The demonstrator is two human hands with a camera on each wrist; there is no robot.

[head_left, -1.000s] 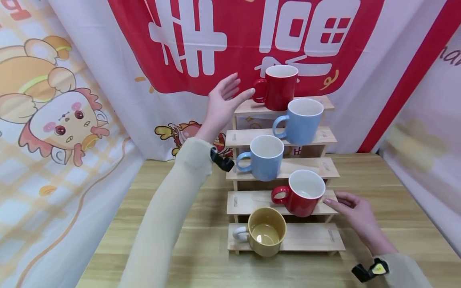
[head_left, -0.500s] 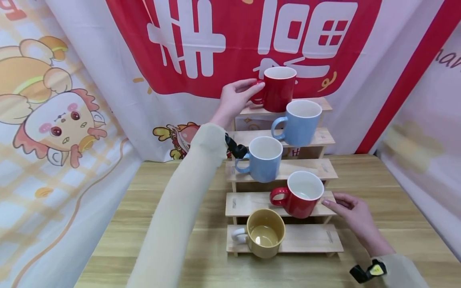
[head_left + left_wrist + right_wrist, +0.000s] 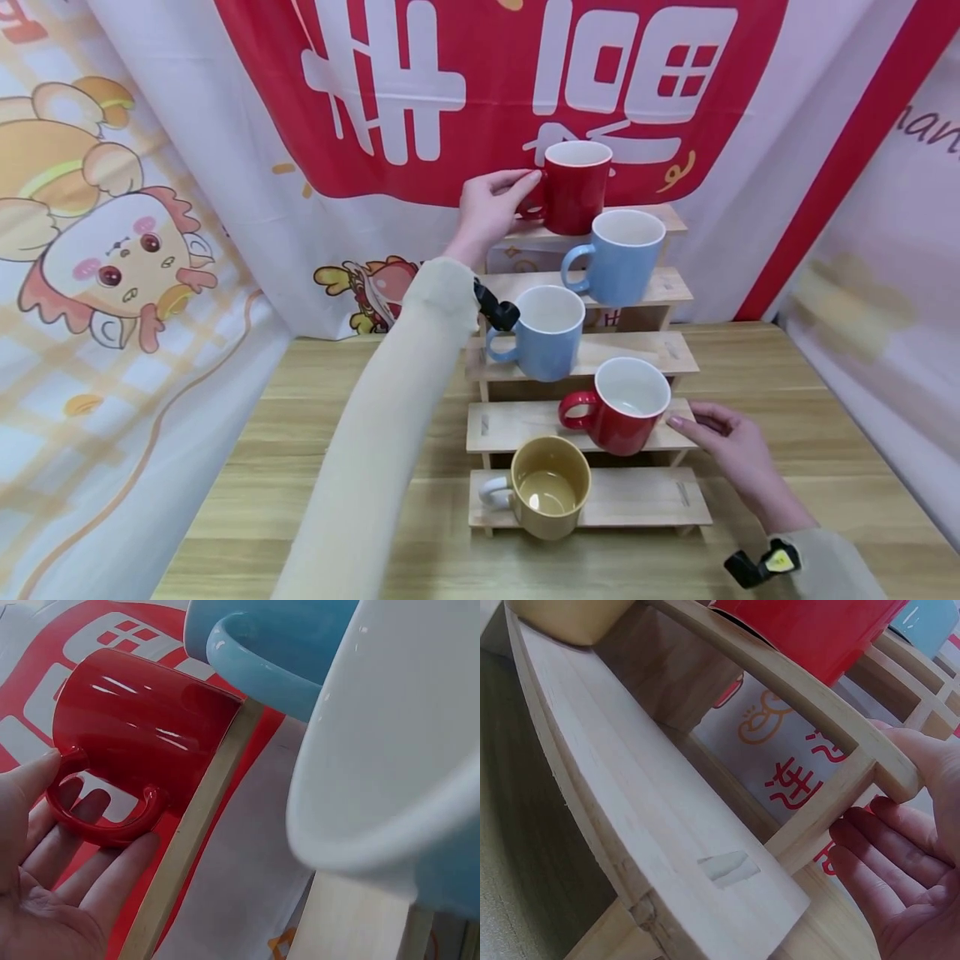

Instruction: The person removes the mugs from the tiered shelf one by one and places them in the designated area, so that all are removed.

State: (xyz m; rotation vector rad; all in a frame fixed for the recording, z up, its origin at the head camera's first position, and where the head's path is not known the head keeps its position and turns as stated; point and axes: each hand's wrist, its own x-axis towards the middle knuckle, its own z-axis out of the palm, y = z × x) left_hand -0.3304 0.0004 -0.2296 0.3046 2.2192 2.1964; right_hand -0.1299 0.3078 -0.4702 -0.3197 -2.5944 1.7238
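On the top step of a tiered wooden rack [image 3: 510, 423] stands a red mug [image 3: 577, 196], upright with its handle to the left. My left hand [image 3: 489, 208] holds that handle; the left wrist view has the thumb at its upper end and fingers behind the loop [image 3: 105, 834]. Low on the right, my right hand [image 3: 738, 454] grips the end of the second step from the bottom. In the right wrist view its thumb lies on the step's end [image 3: 900, 772], with the fingers [image 3: 877, 855] below.
Below the top mug stand two light blue mugs, an upper one [image 3: 624, 258] and a lower one [image 3: 549, 335]. A second red mug [image 3: 628, 408] and a yellow mug [image 3: 550, 487] occupy the lowest steps. Printed cloth [image 3: 382, 225] hangs behind the wooden tabletop [image 3: 405, 533].
My left hand has moved right from beside the top red mug and its fingers have closed on the handle. The right hand stays at the step's end. The mugs keep their places.
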